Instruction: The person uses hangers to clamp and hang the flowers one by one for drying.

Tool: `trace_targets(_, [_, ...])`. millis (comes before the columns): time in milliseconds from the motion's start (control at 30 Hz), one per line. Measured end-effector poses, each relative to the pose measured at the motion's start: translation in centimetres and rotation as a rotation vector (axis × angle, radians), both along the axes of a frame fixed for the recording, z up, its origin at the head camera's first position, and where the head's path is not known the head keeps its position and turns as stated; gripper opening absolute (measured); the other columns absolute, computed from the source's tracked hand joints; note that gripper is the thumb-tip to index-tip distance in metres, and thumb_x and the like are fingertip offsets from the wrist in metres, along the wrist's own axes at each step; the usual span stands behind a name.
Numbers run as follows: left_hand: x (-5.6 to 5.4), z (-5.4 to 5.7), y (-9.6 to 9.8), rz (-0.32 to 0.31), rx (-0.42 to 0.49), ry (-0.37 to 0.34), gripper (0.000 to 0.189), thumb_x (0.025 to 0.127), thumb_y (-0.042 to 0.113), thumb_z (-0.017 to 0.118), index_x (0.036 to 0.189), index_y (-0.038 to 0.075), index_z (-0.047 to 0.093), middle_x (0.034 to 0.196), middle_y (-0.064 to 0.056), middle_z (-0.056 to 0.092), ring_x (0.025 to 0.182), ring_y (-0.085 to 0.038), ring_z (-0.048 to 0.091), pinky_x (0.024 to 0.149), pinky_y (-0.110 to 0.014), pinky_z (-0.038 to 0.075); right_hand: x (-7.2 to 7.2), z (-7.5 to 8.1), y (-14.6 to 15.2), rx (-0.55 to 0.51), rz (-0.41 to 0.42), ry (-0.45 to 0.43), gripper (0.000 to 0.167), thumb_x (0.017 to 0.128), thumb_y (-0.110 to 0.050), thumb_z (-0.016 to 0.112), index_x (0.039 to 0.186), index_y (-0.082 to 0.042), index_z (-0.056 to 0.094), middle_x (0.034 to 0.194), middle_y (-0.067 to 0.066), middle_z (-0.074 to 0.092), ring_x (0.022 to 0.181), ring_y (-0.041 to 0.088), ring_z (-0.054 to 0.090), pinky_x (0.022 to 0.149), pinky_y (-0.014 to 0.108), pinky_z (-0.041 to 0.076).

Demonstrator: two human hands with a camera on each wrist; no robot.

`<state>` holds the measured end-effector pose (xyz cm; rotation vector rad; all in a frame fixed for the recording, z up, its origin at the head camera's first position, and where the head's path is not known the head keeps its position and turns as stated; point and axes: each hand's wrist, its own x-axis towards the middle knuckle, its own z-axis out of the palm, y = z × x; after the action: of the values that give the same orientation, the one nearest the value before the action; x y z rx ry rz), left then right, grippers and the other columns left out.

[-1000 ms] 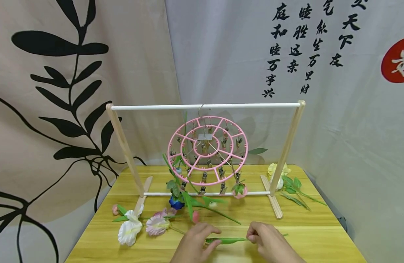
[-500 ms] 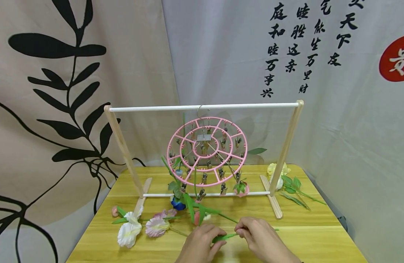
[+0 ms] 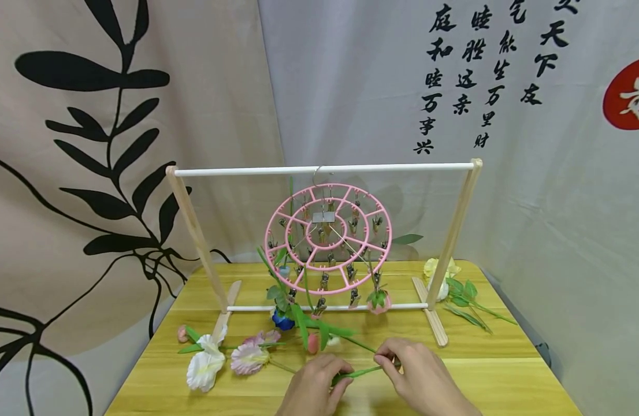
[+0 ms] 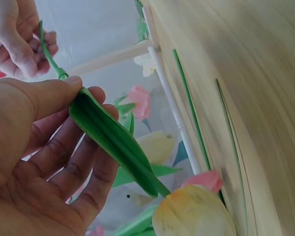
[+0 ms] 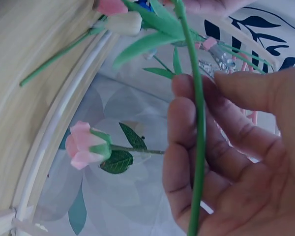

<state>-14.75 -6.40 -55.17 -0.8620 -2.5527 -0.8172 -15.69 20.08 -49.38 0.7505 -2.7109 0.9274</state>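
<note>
My left hand (image 3: 315, 386) pinches the green stem of a pale yellow tulip (image 4: 191, 211) with thumb and forefinger, near the base of a long folded leaf (image 4: 113, 140). The tulip's bloom hangs below the fingers in the left wrist view; the left hand hides it in the head view. To the right, my right hand (image 3: 415, 372) has its fingers curled at the same stem (image 5: 198, 137), which crosses them in the right wrist view. Behind both hands, a pink round clip hanger (image 3: 350, 283) hangs from a rack, with a pink rose (image 3: 379, 301) clipped to it.
The rack has a white top bar (image 3: 236, 171) and wooden legs (image 3: 454, 231). A blue flower (image 3: 283, 319) and a pink tulip (image 3: 312, 343) are below the hanger. White flowers (image 3: 204, 368) and a pale purple flower (image 3: 248, 357) lie at left; yellow flowers (image 3: 441, 268) lie at right.
My right hand has moved left toward the left hand, then slightly right again. The left hand has shifted slightly right and closed its thumb and finger on the stem.
</note>
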Motion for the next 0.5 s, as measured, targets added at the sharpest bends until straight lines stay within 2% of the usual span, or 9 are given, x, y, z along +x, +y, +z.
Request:
trace_targets(200, [-0.1,-0.2,-0.6,0.052,0.013,0.039,0.013,0.103,0.017,0.091,0.113,0.021,0.083,0.112,0.008,0.085,0.1,-0.006,0.08,0.082,-0.023,0.068,0.1,0.5,0.4,-0.037,-0.111,0.106,0.021,0.103,-0.013,0.09,0.096,-0.032,0.081,0.092,-0.023,0.077,0.082,-0.009,0.07,0.068,0.02,0.06])
trace_targets(367, [-0.1,0.2,-1.2,0.067,0.032,0.05,0.014,0.104,0.017,0.091,0.114,0.02,0.082,0.113,0.007,0.086,0.102,-0.01,0.083,0.084,-0.027,0.071,-0.1,0.6,0.6,-0.077,-0.178,0.219,0.026,0.096,-0.009,0.096,0.094,-0.03,0.081,0.089,-0.025,0.076,0.081,-0.009,0.068,0.068,0.02,0.059])
trace_targets(500, [-0.1,0.7,-1.7,0.083,0.067,0.022,0.013,0.105,0.017,0.089,0.115,0.02,0.082,0.114,0.007,0.086,0.102,-0.012,0.084,0.085,-0.029,0.072,-0.3,0.7,0.8,-0.1,-0.233,0.267,0.015,0.103,-0.014,0.091,0.104,-0.027,0.083,0.096,-0.021,0.079,0.088,-0.003,0.074,0.073,0.025,0.062])
